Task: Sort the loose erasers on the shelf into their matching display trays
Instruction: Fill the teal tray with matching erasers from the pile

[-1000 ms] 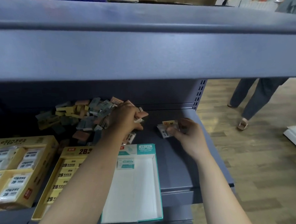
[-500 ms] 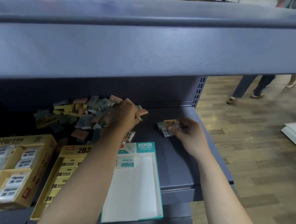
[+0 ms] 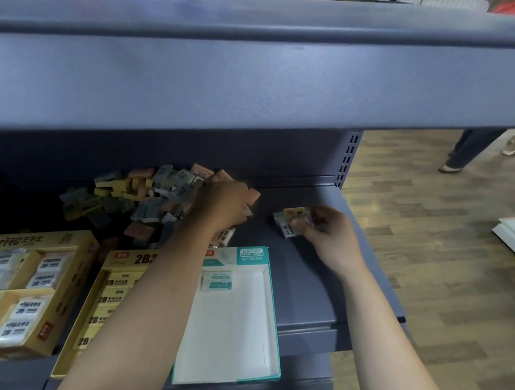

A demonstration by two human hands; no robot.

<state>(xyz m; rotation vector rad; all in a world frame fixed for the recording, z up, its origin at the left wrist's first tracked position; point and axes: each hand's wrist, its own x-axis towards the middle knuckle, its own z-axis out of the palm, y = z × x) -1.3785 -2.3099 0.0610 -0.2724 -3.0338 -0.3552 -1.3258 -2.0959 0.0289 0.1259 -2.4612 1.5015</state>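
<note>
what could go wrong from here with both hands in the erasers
1. The right hand pinches a small stack of wrapped erasers near the open end of the grey metal shelf; one could slip out and drop.
2. The left hand digs in the loose multicoloured eraser pile, its forearm crossing the white teal-rimmed cardboard tray; drawing back may nudge it.

Shelf deck [image 3: 305, 289]: painted metal, blue-grey, matt, faintly grainy. The upper shelf edge [image 3: 256, 75] and the perforated upright [image 3: 349, 158] carry the same coat.

Floor [image 3: 440, 264]: wood-look planks, low sheen.

White tray [image 3: 230, 342]: card, matt white inside, printed teal trim.

2B tray [image 3: 127, 256] and left yellow tray [image 3: 69, 298]: printed card, matt.

Packed erasers [image 3: 20, 310] in the left yellow tray: clear film wrap, glossy, crinkled.

Loose erasers [image 3: 137, 194]: matt rubbery blocks, pink, yellow and grey-green, many in paper sleeves.

Film-wrapped erasers [image 3: 293, 223], pinched in the right hand [image 3: 331, 237]: shiny clear wrap over printed paper.
</note>
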